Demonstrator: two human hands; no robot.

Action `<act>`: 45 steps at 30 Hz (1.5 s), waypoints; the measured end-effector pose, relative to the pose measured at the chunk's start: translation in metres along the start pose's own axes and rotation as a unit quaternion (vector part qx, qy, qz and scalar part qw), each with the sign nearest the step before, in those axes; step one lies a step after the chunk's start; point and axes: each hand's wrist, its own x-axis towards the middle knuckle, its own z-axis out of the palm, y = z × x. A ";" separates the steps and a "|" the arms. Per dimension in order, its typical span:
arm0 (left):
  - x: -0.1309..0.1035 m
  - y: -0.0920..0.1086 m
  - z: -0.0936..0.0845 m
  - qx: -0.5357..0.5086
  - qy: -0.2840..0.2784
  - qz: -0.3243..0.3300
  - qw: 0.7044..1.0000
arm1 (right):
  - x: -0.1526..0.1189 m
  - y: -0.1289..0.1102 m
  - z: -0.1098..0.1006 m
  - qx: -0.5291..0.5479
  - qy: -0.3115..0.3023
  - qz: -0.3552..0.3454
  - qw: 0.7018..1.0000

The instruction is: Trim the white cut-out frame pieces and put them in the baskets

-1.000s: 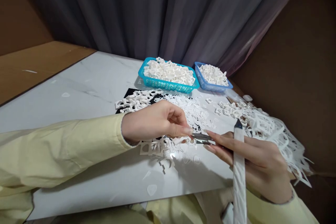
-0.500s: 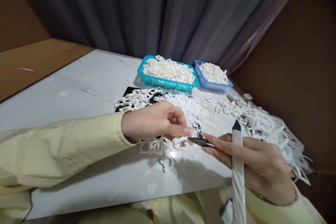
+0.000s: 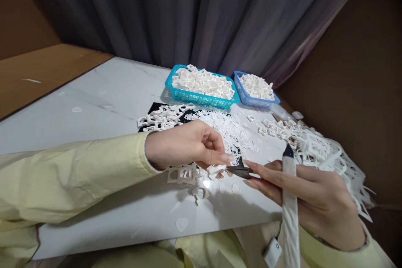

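My left hand [image 3: 196, 146] is closed in a pinch on a small white plastic piece [image 3: 216, 171], partly hidden by my fingers. My right hand [image 3: 323, 197] is closed around small metal snips [image 3: 240, 171]. Their dark blades point left and meet the piece at my left fingertips; whether they touch it I cannot tell. The handles are hidden in my palm. A white wrapped stick with a black tip [image 3: 289, 213] rises in front of my right hand; I cannot tell what it belongs to. Below my left hand lie several white square frames [image 3: 180, 175].
A turquoise basket [image 3: 201, 99] and a blue basket [image 3: 259, 101], heaped with white pieces, stand at the back. White scraps [image 3: 220, 127] and frames [image 3: 166, 117] cover a black mat. At right lies a tangle of white plastic strips [image 3: 333, 159]. A small white device [image 3: 272, 252] hangs below the table edge.
My right hand and the stick have shifted slightly to the right. The snips' blades now look a little wider in view. My left hand has barely moved.
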 end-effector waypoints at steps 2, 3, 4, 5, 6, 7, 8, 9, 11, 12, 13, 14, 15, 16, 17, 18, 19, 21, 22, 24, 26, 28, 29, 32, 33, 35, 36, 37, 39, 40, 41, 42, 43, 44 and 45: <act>0.000 0.000 0.000 -0.001 0.004 -0.001 1.000 | -0.001 0.000 0.001 0.003 -0.003 0.006 1.000; 0.000 0.000 0.000 0.000 0.004 0.000 1.000 | -0.002 0.000 0.002 0.007 -0.007 0.008 1.000; 0.001 -0.001 0.000 0.001 0.005 0.000 1.000 | -0.002 0.000 0.002 0.012 -0.011 0.012 1.000; 0.001 -0.001 0.000 0.003 0.006 0.000 1.000 | -0.002 0.001 0.002 0.018 -0.015 0.015 1.000; 0.001 -0.001 0.000 0.004 0.007 0.000 1.000 | -0.003 0.001 0.003 0.023 -0.021 0.017 0.999; 0.001 -0.002 0.000 0.005 0.008 0.001 1.000 | -0.003 0.002 0.003 0.027 -0.025 0.019 0.999; 0.002 -0.002 0.000 0.007 0.008 0.002 1.000 | -0.003 0.003 0.004 0.032 -0.027 0.021 0.999; 0.002 -0.003 0.000 0.007 0.007 0.003 1.000 | -0.004 0.003 0.004 0.038 -0.029 0.026 0.999; 0.002 -0.004 0.000 0.007 0.003 0.005 1.000 | -0.006 0.004 0.005 0.051 -0.030 0.033 0.998; 0.003 -0.004 0.000 0.007 0.001 0.006 1.000 | -0.007 0.005 0.006 0.058 -0.029 0.037 0.997; 0.003 -0.004 0.000 0.006 0.001 0.007 1.000 | -0.007 0.005 0.006 0.063 -0.029 0.039 0.997; 0.003 -0.004 0.000 0.006 0.001 0.007 1.000 | -0.008 0.005 0.007 0.065 -0.030 0.043 0.997; 0.003 -0.004 0.000 0.006 0.003 0.007 1.000 | -0.009 0.006 0.007 0.065 -0.029 0.045 0.996; 0.003 -0.004 0.001 0.006 0.005 0.007 1.000 | -0.009 0.006 0.007 0.066 -0.029 0.048 0.996; 0.004 -0.004 0.001 0.004 0.007 0.008 1.000 | -0.010 0.006 0.007 0.069 -0.029 0.049 0.996; 0.004 -0.004 0.001 0.002 0.008 0.008 1.000 | -0.010 0.006 0.007 0.074 -0.031 0.049 0.996; 0.004 -0.004 0.001 0.000 0.008 0.008 1.000 | -0.011 0.007 0.007 0.080 -0.029 0.048 0.995; 0.005 -0.004 0.001 -0.005 0.006 0.009 1.000 | -0.012 0.007 0.007 0.090 -0.027 0.043 0.995; 0.005 -0.005 0.001 -0.007 0.005 0.010 1.000 | -0.013 0.008 0.007 0.095 -0.027 0.045 0.994; 0.005 -0.006 0.000 -0.012 0.003 0.017 1.000 | -0.014 0.007 0.007 0.104 -0.032 0.052 0.993; 0.005 -0.006 -0.001 -0.016 0.001 0.025 1.000 | -0.014 0.007 0.007 0.104 -0.038 0.062 0.992; 0.005 -0.007 -0.001 -0.018 -0.003 0.032 0.999 | -0.012 0.005 0.007 0.082 -0.032 0.057 0.994; 0.005 -0.007 -0.001 -0.020 -0.003 0.035 0.999 | -0.011 0.004 0.007 0.069 -0.026 0.052 0.996; 0.005 -0.006 -0.001 -0.025 0.002 0.041 0.999 | -0.007 0.003 0.008 0.050 -0.015 0.039 0.998; 0.005 -0.006 -0.001 -0.026 0.004 0.041 0.999 | -0.006 0.002 0.008 0.050 -0.012 0.038 0.998; 0.006 -0.006 -0.001 -0.027 0.006 0.041 0.999 | -0.005 0.001 0.008 0.046 -0.009 0.036 0.998; 0.006 -0.007 -0.001 -0.027 0.006 0.041 0.999 | -0.005 0.001 0.008 0.041 -0.010 0.035 0.998; 0.006 -0.007 -0.001 -0.029 0.006 0.042 0.999 | -0.004 0.000 0.008 0.037 -0.010 0.034 0.999; 0.007 -0.008 -0.001 -0.035 0.005 0.045 0.998 | -0.004 0.000 0.008 0.032 -0.011 0.032 0.999; 0.007 -0.009 -0.001 -0.039 0.004 0.047 0.998 | -0.004 -0.001 0.008 0.032 -0.009 0.030 0.999; 0.007 -0.009 -0.001 -0.043 0.002 0.049 0.998 | -0.004 -0.001 0.008 0.033 -0.009 0.029 0.999; 0.008 -0.010 -0.001 -0.047 -0.001 0.052 0.998 | -0.004 0.000 0.008 0.035 -0.009 0.032 0.999; 0.008 -0.010 -0.001 -0.051 -0.003 0.055 0.997 | -0.005 0.000 0.009 0.040 -0.011 0.034 0.999; 0.009 -0.011 -0.001 -0.054 -0.006 0.058 0.997 | -0.005 0.001 0.009 0.048 -0.013 0.036 0.998; 0.009 -0.011 -0.001 -0.058 -0.008 0.062 0.996 | -0.006 0.001 0.010 0.058 -0.014 0.040 0.997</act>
